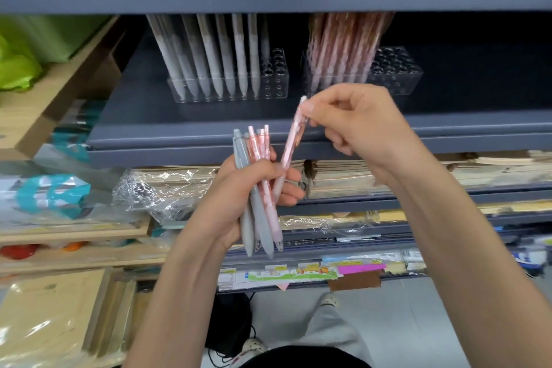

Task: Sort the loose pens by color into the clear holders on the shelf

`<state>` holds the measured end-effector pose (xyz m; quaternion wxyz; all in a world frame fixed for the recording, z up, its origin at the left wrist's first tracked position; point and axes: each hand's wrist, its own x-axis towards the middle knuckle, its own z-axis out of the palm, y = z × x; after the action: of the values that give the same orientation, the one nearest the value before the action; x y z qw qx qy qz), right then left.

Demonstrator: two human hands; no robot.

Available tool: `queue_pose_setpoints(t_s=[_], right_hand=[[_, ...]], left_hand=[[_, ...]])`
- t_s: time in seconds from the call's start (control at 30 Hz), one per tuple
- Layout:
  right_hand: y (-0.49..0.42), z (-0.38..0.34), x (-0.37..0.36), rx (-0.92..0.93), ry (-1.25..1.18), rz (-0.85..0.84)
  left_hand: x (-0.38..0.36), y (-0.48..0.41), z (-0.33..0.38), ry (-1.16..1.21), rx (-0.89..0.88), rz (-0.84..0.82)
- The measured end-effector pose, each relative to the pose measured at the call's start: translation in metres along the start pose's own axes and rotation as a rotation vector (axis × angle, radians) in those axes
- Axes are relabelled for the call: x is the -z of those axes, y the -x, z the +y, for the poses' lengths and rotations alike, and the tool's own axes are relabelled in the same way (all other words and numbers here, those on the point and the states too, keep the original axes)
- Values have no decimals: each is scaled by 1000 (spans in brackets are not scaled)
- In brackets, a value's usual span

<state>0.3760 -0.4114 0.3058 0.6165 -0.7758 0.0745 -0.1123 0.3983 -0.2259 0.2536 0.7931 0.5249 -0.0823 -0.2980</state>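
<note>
Pink pen [291,146] slants, clicker up-right, tip down-left.

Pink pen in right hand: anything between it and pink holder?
Nothing visible between the pink pen, pinched by the right hand, and the pink holder, whose right-side holes are empty. The pen's lower end rests beside the bundle in the left hand.

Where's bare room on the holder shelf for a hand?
Free: shelf left of the grey holder, right of the pink holder, and the strip before both. Each holder's right-end holes are empty. Crowded: narrow gap between holders; lower shelves packed.
</note>
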Motion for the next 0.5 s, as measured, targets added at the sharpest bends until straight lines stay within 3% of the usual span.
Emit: queue_pose_setpoints(t_s=[0.1, 0.2, 0.3, 0.4, 0.5], right_hand=[[2, 5, 12, 25, -101, 53], [6, 12, 19, -17, -230, -99], [6, 15, 37, 0, -169, -144], [-3, 10, 64, 62, -298, -16], [-18, 8, 94, 184, -335, 306]], left_hand=[[-12, -6, -6, 17, 2, 24], [-26, -15, -9, 22, -18, 21], [-41, -23, -10, -16, -16, -9], [-55, -31, -13, -48, -21, -20], [-65, -37, -17, -47, -46, 5]])
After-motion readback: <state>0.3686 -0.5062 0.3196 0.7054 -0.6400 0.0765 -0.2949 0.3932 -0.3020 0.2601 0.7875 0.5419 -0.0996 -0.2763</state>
